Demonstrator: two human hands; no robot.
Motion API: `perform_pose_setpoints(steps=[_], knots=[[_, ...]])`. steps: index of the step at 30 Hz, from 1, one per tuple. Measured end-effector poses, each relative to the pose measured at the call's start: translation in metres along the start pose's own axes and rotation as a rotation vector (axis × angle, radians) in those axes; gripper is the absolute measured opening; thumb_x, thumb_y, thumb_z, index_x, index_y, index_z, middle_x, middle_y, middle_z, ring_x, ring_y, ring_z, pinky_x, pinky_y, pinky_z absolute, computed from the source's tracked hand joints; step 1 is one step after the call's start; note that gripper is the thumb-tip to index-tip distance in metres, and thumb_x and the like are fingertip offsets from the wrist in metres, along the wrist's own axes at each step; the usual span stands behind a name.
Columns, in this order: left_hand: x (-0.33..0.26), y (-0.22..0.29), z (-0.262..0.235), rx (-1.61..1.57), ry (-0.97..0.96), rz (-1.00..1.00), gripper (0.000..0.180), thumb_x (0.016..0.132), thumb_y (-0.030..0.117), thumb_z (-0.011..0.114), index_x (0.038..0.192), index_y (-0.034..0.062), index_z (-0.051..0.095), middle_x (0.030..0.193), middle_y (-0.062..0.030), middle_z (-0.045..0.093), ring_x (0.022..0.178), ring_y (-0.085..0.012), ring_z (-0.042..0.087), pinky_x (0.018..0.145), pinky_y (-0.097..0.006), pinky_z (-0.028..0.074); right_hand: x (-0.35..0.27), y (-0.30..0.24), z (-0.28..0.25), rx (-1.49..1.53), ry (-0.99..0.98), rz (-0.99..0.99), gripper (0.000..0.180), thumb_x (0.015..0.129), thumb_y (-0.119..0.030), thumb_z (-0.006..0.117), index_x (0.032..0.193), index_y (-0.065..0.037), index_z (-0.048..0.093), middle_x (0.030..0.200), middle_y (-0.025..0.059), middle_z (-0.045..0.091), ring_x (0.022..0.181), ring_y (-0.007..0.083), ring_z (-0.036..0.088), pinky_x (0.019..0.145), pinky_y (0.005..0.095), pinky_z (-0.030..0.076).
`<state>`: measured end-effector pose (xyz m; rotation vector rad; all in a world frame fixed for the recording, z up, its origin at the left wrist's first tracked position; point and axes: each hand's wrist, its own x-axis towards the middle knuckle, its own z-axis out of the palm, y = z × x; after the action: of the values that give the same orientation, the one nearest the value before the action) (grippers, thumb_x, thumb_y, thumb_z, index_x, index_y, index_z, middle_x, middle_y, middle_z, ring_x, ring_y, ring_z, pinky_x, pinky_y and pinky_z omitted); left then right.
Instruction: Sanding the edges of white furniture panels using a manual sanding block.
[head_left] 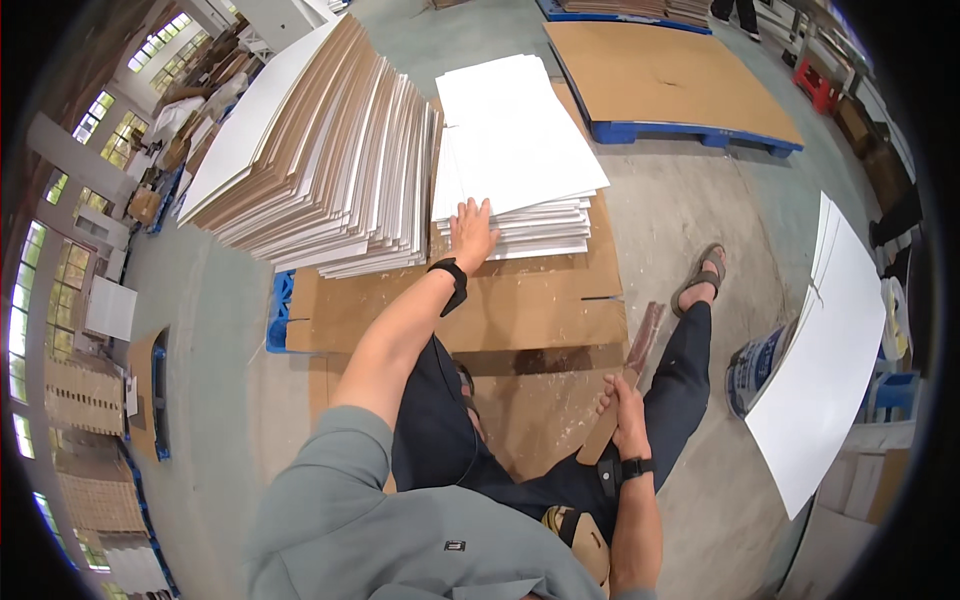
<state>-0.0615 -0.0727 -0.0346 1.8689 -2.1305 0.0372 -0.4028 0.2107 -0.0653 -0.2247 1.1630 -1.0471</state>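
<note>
My left hand (472, 236) lies with fingers spread on the near edge of a low stack of white sheets (515, 130). The sheets sit slightly askew on a cardboard-covered platform (450, 310). My right hand (628, 412) is closed around a long flat strip (645, 335), brown with a dark reddish far end, held over my right thigh. To the left of the white stack, a much taller stack of white and brown boards (340, 170) leans and fans out on the same platform.
A blue pallet (690, 135) topped with brown board (670, 75) lies at the far right. Near my right leg, large white sheets (825, 360) rest against a dark blue bucket (755, 370). Under the tall stack, a blue pallet corner (282, 310) shows. My sandalled foot (703, 280) is on the floor.
</note>
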Motion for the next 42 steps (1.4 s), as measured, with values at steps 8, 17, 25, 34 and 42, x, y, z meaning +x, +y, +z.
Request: perform_pose_setpoints(steps=[8,17,25,34,42], knots=[[0.021,-0.007,0.019,0.128,0.098,0.348,0.037,0.084,-0.002,0.062,0.121,0.0054,0.064,0.104,-0.0155,0.067,0.097,-0.0331,0.067,0.093,-0.045,0.05,0.024,-0.007,0.029,-0.064,0.012,-0.003,0.033,0.104,-0.031,0.062,0.117,0.0,0.06,0.082,-0.0001,0.052,0.065,0.0119,0.053,0.057,0.0283,0.049],[-0.014,-0.002,-0.022,0.225,0.028,0.674,0.011,0.08,0.002,0.061,0.091,0.0035,0.06,0.077,-0.0125,0.066,0.074,-0.0324,0.068,0.069,-0.043,0.054,0.028,0.002,0.026,-0.047,0.026,-0.044,0.035,0.105,-0.031,0.062,0.117,0.002,0.063,0.081,-0.0008,0.053,0.064,0.0116,0.054,0.058,0.0288,0.048],[-0.066,-0.051,-0.07,-0.138,0.074,0.257,0.04,0.087,0.03,0.077,0.097,-0.0055,0.063,0.066,-0.0172,0.065,0.066,-0.0273,0.071,0.058,-0.045,0.053,0.019,0.005,0.014,-0.007,0.067,-0.074,0.043,0.105,-0.034,0.062,0.124,0.005,0.059,0.082,-0.0002,0.05,0.068,0.0117,0.053,0.061,0.0282,0.048],[-0.058,-0.061,0.007,-1.501,-0.342,-0.661,0.049,0.1,0.041,0.071,0.127,0.0019,0.064,0.117,-0.0094,0.072,0.104,-0.0195,0.069,0.09,-0.038,0.057,0.011,0.004,0.021,0.028,0.07,-0.121,0.042,0.103,-0.032,0.065,0.124,0.005,0.06,0.086,0.0,0.051,0.071,0.0109,0.052,0.062,0.0275,0.047],[-0.115,-0.015,-0.007,-1.56,-0.43,-0.773,0.042,0.105,0.031,0.063,0.135,0.0022,0.056,0.133,-0.0137,0.064,0.12,-0.0234,0.062,0.101,-0.041,0.053,0.004,0.001,0.03,-0.023,0.074,-0.246,0.047,0.105,-0.036,0.063,0.128,0.004,0.061,0.086,-0.0003,0.05,0.071,0.0104,0.051,0.062,0.0273,0.047]])
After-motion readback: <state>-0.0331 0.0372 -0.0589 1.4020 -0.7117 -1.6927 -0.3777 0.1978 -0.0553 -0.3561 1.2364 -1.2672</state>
